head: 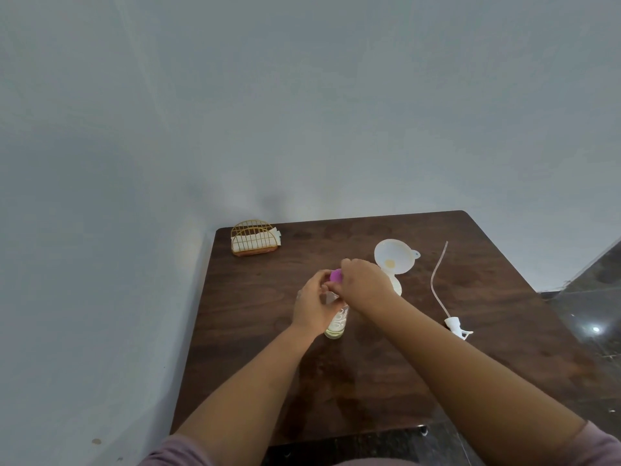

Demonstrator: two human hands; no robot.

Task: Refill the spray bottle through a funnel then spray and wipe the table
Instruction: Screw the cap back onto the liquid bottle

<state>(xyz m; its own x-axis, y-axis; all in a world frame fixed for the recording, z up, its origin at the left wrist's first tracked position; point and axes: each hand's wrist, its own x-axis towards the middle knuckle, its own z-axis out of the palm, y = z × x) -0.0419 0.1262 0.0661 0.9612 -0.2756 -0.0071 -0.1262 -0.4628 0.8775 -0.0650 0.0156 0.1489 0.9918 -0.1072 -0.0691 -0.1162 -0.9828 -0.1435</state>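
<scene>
A clear refill bottle (337, 322) with a purple cap (336, 275) stands at the middle of the dark wooden table (255, 317). My left hand (314, 306) grips its upper body. My right hand (364, 284) is over the top, its fingers curled round the purple cap. Just behind my right hand a white funnel (395, 255) sits in the neck of the pale spray bottle (397, 286), which is mostly hidden. The spray head with its long dip tube (453, 322) lies on the table to the right.
A gold wire napkin holder (254, 237) with white napkins stands at the table's far left corner, close to the wall. The table's right edge drops to a dark tiled floor (591, 317). A grey wall runs along the left and back.
</scene>
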